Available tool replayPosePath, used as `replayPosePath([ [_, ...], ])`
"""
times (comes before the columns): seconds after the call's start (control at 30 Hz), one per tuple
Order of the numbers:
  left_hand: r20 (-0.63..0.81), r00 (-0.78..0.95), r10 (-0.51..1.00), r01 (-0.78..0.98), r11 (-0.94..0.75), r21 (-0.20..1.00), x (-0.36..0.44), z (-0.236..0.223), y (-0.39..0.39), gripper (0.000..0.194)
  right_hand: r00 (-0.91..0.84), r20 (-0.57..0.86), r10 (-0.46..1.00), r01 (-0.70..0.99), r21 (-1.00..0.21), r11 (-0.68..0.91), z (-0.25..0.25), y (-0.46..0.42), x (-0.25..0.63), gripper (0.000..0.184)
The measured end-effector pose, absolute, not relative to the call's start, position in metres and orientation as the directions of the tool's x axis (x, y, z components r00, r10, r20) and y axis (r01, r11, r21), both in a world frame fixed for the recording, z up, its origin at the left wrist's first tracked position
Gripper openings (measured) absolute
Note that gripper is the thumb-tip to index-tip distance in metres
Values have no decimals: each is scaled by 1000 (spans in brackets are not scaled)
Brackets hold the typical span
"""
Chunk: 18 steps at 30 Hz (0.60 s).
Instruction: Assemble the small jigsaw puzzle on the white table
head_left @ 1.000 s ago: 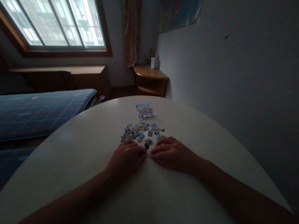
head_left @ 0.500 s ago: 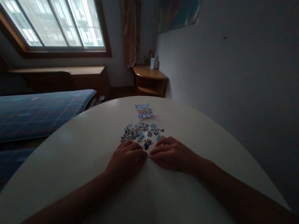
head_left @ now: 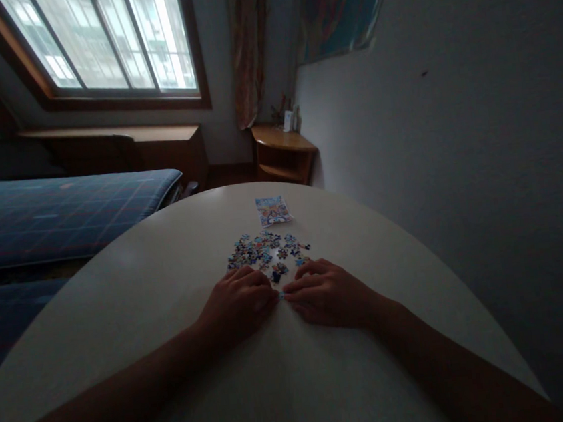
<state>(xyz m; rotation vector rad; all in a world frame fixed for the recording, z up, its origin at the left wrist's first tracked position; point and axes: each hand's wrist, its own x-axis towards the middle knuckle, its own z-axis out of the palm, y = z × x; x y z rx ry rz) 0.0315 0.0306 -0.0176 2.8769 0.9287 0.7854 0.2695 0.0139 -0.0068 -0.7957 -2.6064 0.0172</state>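
My left hand [head_left: 241, 300] and my right hand [head_left: 326, 293] rest on the white table, fingertips almost meeting. Between them shows a small light-blue jigsaw puzzle piece [head_left: 281, 296], pinched from both sides; my fingers cover most of it. Both hands are closed, with the fingers bent together. Just beyond them lies a loose spread of jigsaw puzzle pieces [head_left: 255, 248] in mixed colours. A dark-blue piece [head_left: 276, 276] sits close in front of the gap between my hands. Some pieces are partly hidden behind my fingers.
A printed picture sheet or packet [head_left: 273, 211] lies past the pieces on the round white table [head_left: 165, 250]. Left of the table is a bed with a blue checked mattress [head_left: 60, 214]. A wooden corner shelf [head_left: 284, 138] stands behind, and a wall [head_left: 456, 152] rises on the right.
Hardly anything differs. Both hands keep their place at the small puzzle piece, with slightly more of it showing between the fingertips; the view has shifted very slightly.
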Motion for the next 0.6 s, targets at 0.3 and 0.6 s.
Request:
replayPosePath([
  [0.3,464,757,460,499,-866,43,29,-21,32,12,-746,427,511,503,-142,853,-10,15,270,18],
  [0.6,410,855,317,394,-911,-118,30,-11,32,17,-747,429,507,497,-146,855,-7,14,269,21],
])
